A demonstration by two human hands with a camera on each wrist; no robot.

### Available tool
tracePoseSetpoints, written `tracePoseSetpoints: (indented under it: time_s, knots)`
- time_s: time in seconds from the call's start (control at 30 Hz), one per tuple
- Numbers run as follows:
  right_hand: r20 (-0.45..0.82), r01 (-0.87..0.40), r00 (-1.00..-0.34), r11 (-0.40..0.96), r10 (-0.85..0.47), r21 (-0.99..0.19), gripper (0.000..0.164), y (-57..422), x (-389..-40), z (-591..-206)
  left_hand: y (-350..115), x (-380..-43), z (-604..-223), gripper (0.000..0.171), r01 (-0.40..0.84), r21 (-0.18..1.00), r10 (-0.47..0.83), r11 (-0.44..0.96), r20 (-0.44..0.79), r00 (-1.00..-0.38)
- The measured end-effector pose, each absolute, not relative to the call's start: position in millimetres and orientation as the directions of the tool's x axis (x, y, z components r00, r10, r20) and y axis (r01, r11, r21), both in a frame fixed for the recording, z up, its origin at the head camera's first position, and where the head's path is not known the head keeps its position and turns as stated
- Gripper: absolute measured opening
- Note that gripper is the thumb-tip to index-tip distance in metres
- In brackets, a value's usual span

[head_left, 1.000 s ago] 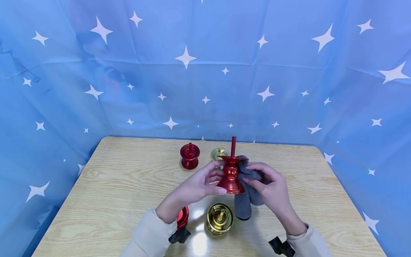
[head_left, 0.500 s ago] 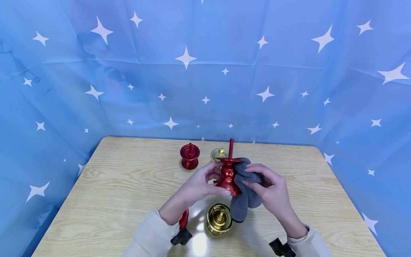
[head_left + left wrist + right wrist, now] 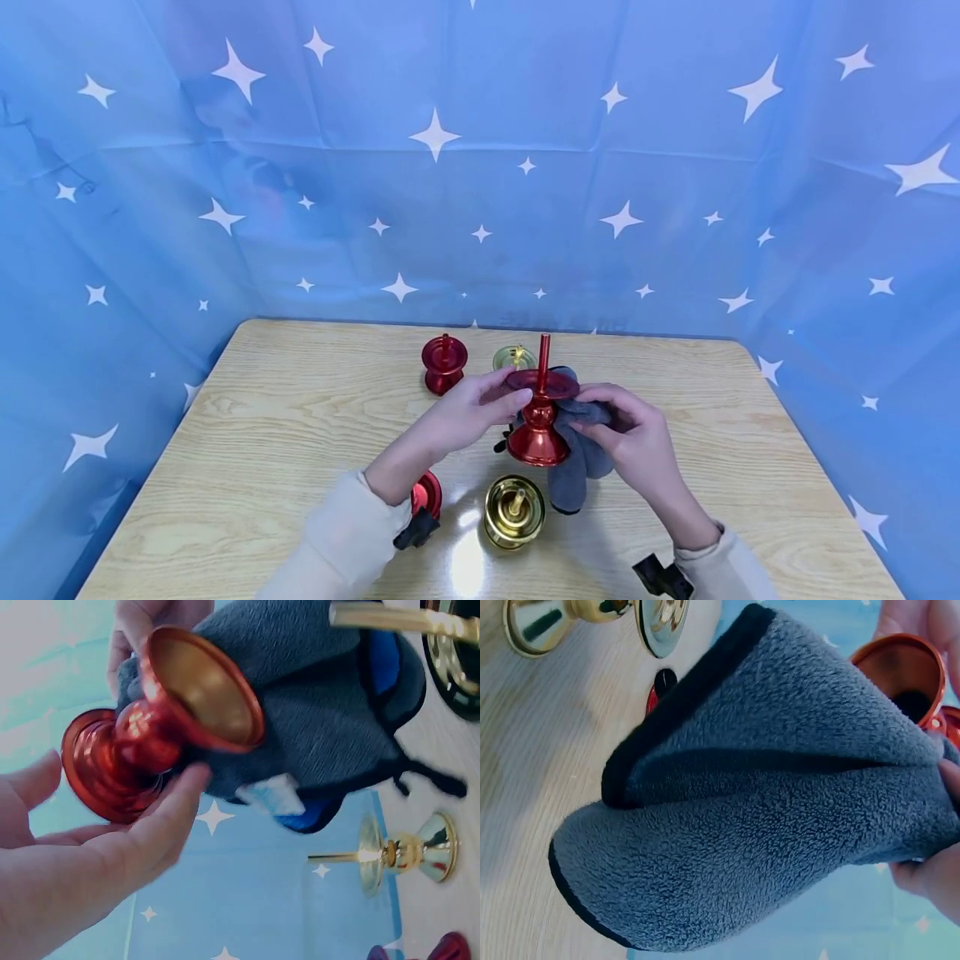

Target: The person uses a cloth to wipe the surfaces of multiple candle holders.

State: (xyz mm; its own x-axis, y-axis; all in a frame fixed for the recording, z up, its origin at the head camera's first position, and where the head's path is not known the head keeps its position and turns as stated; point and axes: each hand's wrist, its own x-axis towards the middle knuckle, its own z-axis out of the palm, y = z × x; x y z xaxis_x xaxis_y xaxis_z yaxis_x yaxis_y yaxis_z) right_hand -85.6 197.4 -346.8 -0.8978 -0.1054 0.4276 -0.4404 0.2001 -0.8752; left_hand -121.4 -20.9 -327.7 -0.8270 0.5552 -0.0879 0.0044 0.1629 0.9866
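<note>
My left hand [image 3: 461, 417] holds a red metal candlestick [image 3: 540, 446] above the table, thumb and fingers at the edge of its upper dish. A red rod stands up from that dish. In the left wrist view the hollow underside of the candlestick's base [image 3: 206, 686] shows. On the right, my right hand [image 3: 636, 437] pinches a folded grey plush cloth [image 3: 568, 483] with dark edging, which lies against the far right side of the candlestick. The cloth [image 3: 727, 847] hangs down in folds and fills much of the right wrist view.
Below the hands a gold candlestick [image 3: 513, 515] stands on the wooden table [image 3: 285, 433]. Another gold one [image 3: 510, 358] is partly hidden behind the held candlestick. One red candlestick [image 3: 443, 367] stands at the back; another [image 3: 427, 493] sits beside my left sleeve. A starred blue curtain [image 3: 480, 192] surrounds the table.
My left thumb has moved from the candlestick's base up to its dish. The candlestick's top has tipped toward the head camera. My right hand keeps the cloth in nearly the same place.
</note>
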Motion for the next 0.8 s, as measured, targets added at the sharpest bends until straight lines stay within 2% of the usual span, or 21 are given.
tracePoseSetpoints:
  time_s: [0.17, 0.4, 0.67, 0.8]
  knots:
    - [0.436, -0.448, -0.894, 0.234, -0.103, -0.863, 0.033, 198, -88, -350, -22, -128, -325, 0.047, -0.018, 0.983, 0.550, 0.181, -0.116, -0.827]
    - [0.474, -0.495, -0.869, 0.242, -0.143, -0.835, 0.031, 199, -94, -359, -16, -132, -332, 0.041, -0.180, 0.983, 0.521, -0.029, -0.138, -0.842]
    - [0.406, -0.422, -0.905, 0.377, -0.126, -0.824, 0.029, 208, -100, -369, -5, -139, -353, 0.039, -0.215, 0.976, 0.432, -0.042, -0.176, -0.884]
    - [0.348, -0.345, -0.934, 0.471, -0.085, -0.812, 0.027, 218, -102, -375, 0, -139, -363, 0.039, -0.213, 0.977, 0.391, -0.027, -0.186, -0.901]
